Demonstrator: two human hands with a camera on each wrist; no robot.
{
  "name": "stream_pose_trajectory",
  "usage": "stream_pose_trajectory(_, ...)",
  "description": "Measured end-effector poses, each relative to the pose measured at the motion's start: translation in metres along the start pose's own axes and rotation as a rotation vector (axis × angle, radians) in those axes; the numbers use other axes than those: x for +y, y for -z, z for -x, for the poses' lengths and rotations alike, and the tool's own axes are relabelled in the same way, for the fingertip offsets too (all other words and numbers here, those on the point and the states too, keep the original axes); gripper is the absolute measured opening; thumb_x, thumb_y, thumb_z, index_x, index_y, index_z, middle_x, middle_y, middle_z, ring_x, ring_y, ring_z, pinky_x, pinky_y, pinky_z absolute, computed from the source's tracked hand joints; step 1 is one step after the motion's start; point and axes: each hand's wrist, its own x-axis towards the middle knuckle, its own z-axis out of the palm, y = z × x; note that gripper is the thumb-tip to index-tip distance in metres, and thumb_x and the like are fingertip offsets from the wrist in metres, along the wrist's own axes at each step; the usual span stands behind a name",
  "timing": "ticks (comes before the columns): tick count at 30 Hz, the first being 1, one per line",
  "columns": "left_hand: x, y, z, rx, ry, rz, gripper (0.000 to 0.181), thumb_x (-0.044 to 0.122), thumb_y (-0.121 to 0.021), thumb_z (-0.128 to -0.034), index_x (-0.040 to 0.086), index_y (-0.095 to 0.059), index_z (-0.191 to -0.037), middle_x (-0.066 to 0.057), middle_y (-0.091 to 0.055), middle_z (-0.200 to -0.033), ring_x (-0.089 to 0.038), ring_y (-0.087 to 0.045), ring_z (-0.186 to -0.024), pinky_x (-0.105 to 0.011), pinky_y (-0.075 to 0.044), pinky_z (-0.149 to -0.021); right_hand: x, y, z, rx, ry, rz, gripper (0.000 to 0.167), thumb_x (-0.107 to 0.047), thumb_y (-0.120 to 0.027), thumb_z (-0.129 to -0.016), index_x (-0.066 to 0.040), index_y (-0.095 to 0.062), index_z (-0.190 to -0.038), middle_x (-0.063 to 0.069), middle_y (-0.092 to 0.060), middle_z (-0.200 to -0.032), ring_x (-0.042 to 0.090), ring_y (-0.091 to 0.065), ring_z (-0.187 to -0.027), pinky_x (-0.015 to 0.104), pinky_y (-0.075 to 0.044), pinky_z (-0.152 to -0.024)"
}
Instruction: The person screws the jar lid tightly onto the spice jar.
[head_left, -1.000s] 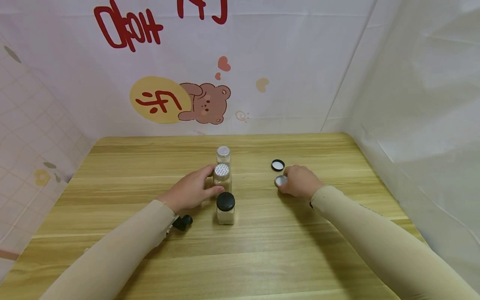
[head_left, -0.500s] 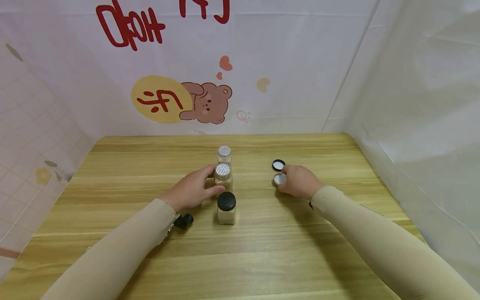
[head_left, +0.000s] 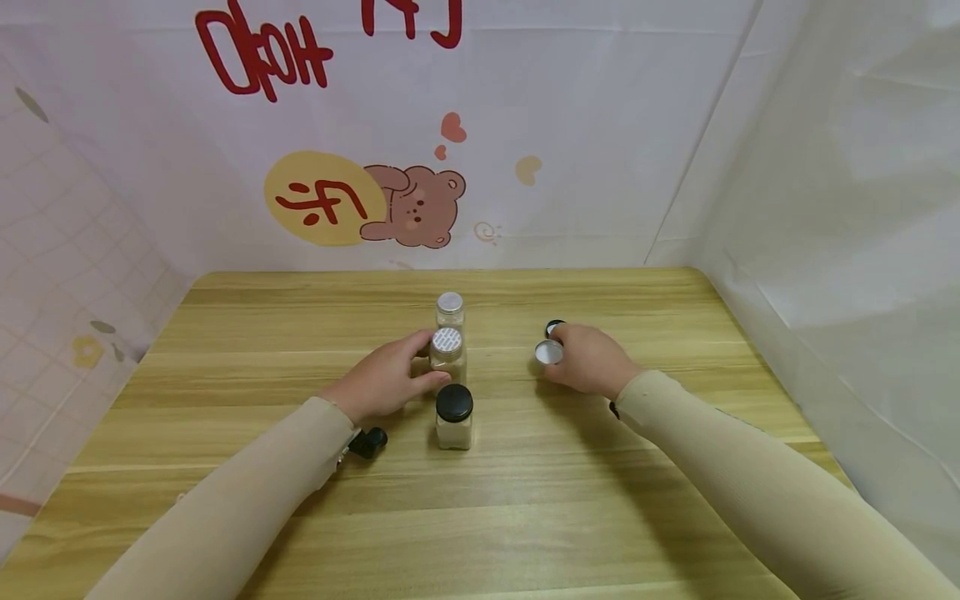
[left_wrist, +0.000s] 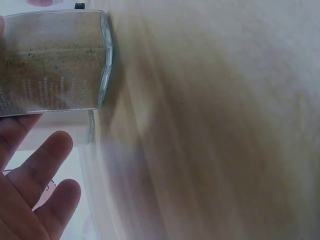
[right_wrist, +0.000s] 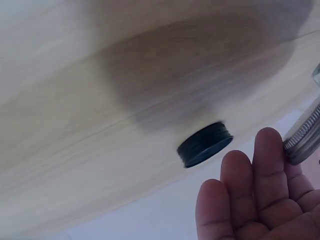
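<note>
My left hand point(head_left: 386, 375) grips the middle jar point(head_left: 447, 354), with thumb and fingers around its sides. That clear jar has a white patterned top, and the left wrist view shows brownish contents in its body point(left_wrist: 55, 62). Over on the right, my right hand point(head_left: 592, 360) pinches a silver lid point(head_left: 549, 352) by its edge, the pale inside facing up. In the right wrist view the ribbed rim of the lid point(right_wrist: 302, 140) shows beside my fingers. A black lid point(head_left: 554, 327) lies on the table just behind, partly hidden by the right hand.
In front of the middle jar stands a jar with a black lid point(head_left: 454, 417). Behind it is another jar with a silver top point(head_left: 450, 308). All are on a wood-grain table point(head_left: 510, 517). A printed white sheet point(head_left: 585, 125) hangs at the back.
The right hand has lifted the silver lid and shifted it left, toward the jars. It now covers part of the black lid. The left hand still holds the middle jar in place.
</note>
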Motion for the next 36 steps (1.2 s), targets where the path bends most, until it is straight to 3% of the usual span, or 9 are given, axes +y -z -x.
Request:
stream_pose_trajectory(15, 0.0, 0.0, 0.0, -0.006, 0.002, -0.012, 0.072, 0.055, -0.069, -0.098, 0.025, -0.044, -0.158, -0.001, -0.06, -0.151, -0.026, -0.053, -0.146, -0.052, -0.043, -0.121, -0.027, 0.002, 0.001, 0.053, 0.097, -0.118, 0.029, -0.018, -0.075, -0.089, -0.003, -0.068, -0.112, 0.007, -0.073, -0.106, 0.022, -0.066, -0.094, 0.041, -0.056, -0.089)
stream_pose_trajectory(36, 0.001, 0.001, 0.0, -0.005, 0.018, -0.007, 0.071, 0.055, -0.07, -0.0976, 0.027, -0.044, -0.158, -0.001, -0.06, -0.15, -0.026, -0.054, -0.145, -0.053, -0.043, -0.12, -0.063, 0.005, -0.008, 0.063, 0.151, -0.112, 0.028, -0.024, -0.08, -0.089, -0.009, -0.071, -0.11, 0.002, -0.074, -0.102, 0.017, -0.064, -0.087, 0.035, -0.057, -0.082)
